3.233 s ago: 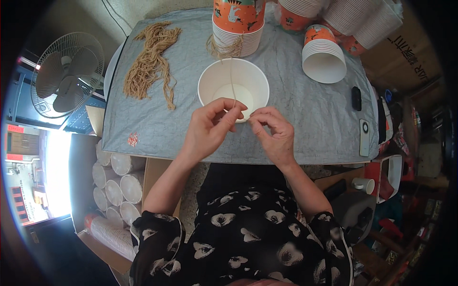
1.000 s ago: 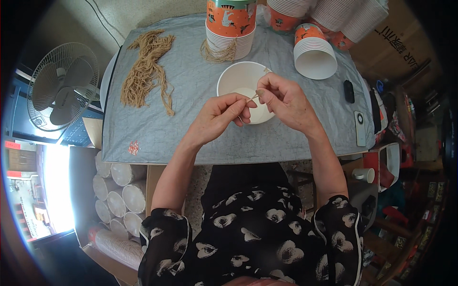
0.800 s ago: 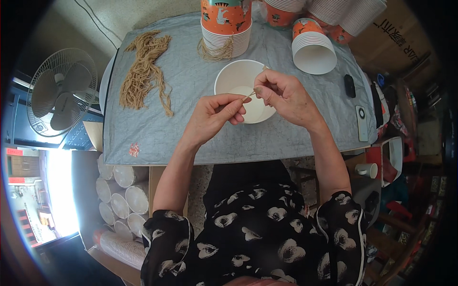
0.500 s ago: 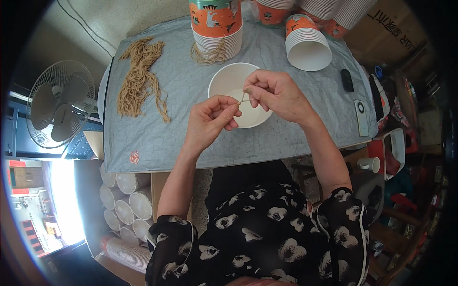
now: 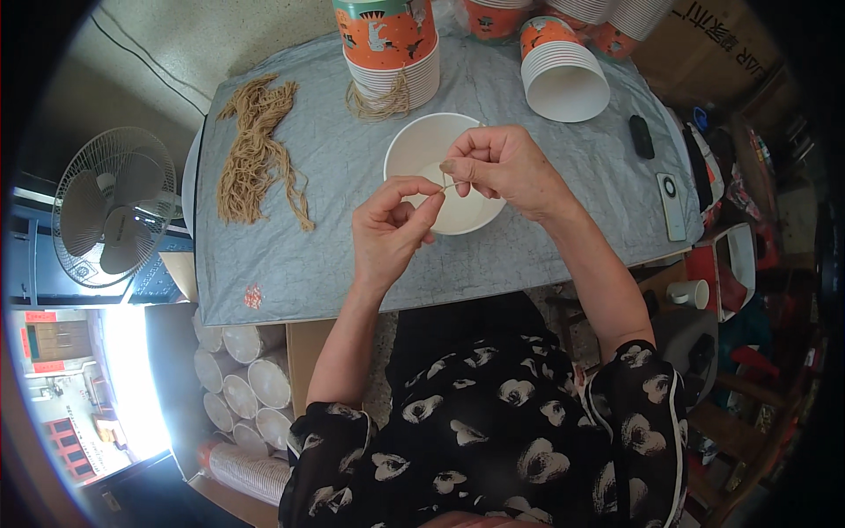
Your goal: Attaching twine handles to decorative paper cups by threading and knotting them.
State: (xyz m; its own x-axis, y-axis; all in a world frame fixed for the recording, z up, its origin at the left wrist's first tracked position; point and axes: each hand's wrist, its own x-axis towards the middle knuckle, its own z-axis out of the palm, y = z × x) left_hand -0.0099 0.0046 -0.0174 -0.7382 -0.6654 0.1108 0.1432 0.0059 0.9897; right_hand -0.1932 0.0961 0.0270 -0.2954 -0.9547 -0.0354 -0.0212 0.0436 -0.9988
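Note:
A white paper bowl [image 5: 422, 145] lies on the grey cloth-covered table [image 5: 334, 255]. Over its near rim my left hand [image 5: 392, 231] and my right hand [image 5: 503, 167] pinch the two ends of a short tan string [image 5: 447, 186], stretched between their fingertips. The right hand covers the bowl's right side. A bundle of tan strings [image 5: 255, 150] lies to the left on the cloth. A small coil of string [image 5: 380, 101] rests behind the bowl, against a stack of orange printed bowls [image 5: 389, 46].
A second stack of white-lined bowls [image 5: 563, 75] lies at the back right, with a black remote [image 5: 641, 136] and a white remote [image 5: 672, 205] near the right edge. A floor fan [image 5: 110, 207] stands left. Stacked white cups [image 5: 242, 387] sit below the table.
My hands rose from the near rim to over the bowl, holding the string throughout. Over the last second they stayed together above the bowl while the view shifted slightly.

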